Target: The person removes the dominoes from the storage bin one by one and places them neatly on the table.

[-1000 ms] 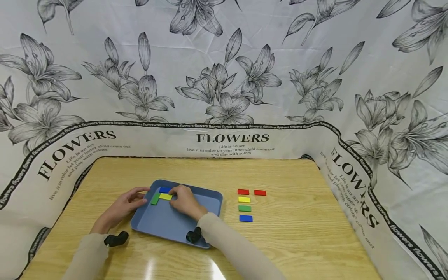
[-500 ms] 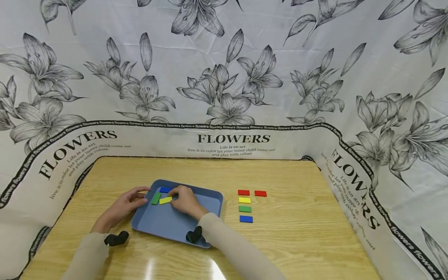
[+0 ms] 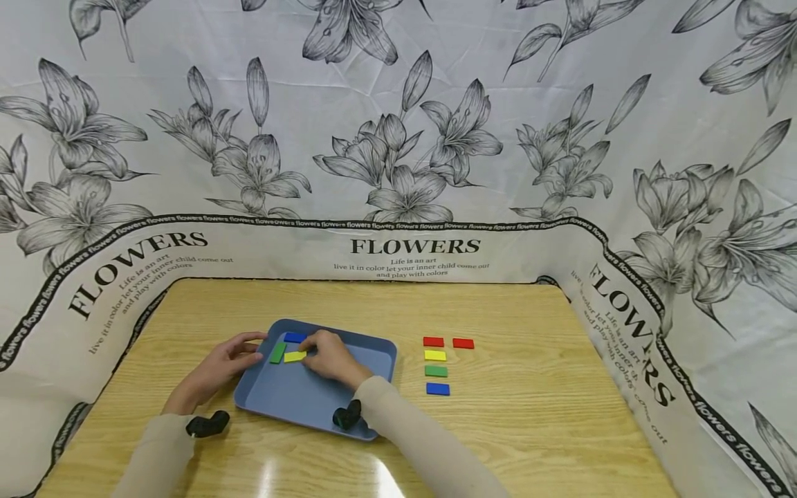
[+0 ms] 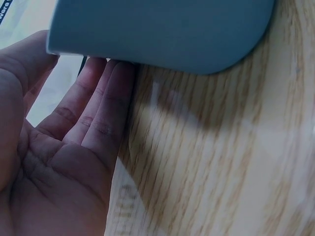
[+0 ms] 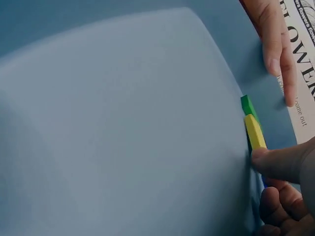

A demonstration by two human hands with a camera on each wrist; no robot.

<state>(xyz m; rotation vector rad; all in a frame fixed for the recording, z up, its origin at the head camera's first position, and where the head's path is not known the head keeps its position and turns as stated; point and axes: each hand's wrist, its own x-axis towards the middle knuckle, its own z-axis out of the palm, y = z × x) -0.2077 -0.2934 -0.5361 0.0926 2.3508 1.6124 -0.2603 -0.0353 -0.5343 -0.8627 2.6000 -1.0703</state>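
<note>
My right hand (image 3: pixel 331 355) is over the back left part of a blue-grey tray (image 3: pixel 292 401). Its thumb and fingers pinch one end of a flat yellow block (image 3: pixel 295 357), which the right wrist view shows with the thumb on it. Beside that lies a green block (image 3: pixel 278 353), and behind it a blue block (image 3: pixel 295 337), partly covered by my right fingers. At the tray's left side is my left hand (image 3: pixel 221 366). Its fingers are extended against the outside of the rim, as the left wrist view shows, and hold nothing.
Right of the tray, on the wooden table (image 3: pixel 529 415), a column of blocks runs from a red block (image 3: pixel 433 342) through yellow and green to blue. A second red block (image 3: pixel 463 343) lies beside it. Flower-printed cloth (image 3: pixel 411 173) encloses the table's back and sides.
The yellow block in my right hand has shifted slightly toward me, opening a gap to the blue block. My left hand stays at the tray's edge.
</note>
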